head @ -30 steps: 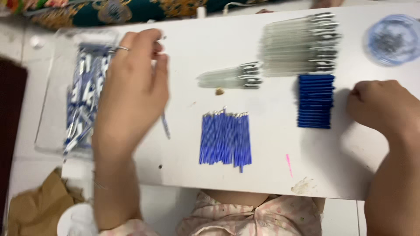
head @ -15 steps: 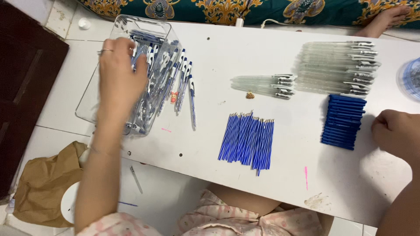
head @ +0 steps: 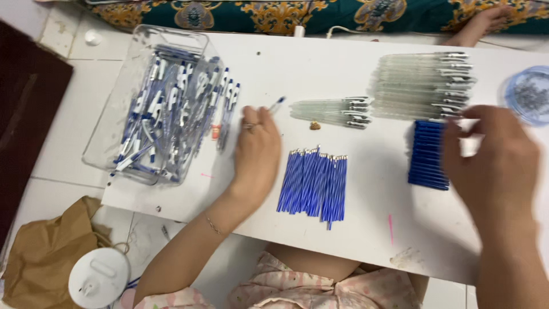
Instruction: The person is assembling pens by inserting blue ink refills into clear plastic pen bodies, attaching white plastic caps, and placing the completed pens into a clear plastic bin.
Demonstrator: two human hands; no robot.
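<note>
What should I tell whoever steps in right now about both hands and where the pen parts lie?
Left hand: on the white table, pinching one blue-tipped pen.
Right hand: blurred, over the stack of dark blue barrels; I cannot tell whether it holds anything.
Clear tray at the left holds many assembled blue and white pens.
Blue refills lie in a row at the centre.
Clear barrels: a small group and a larger pile.
Round blue container of small parts at the right edge.
Done: a trayful of pens. Left: the loose parts.
</note>
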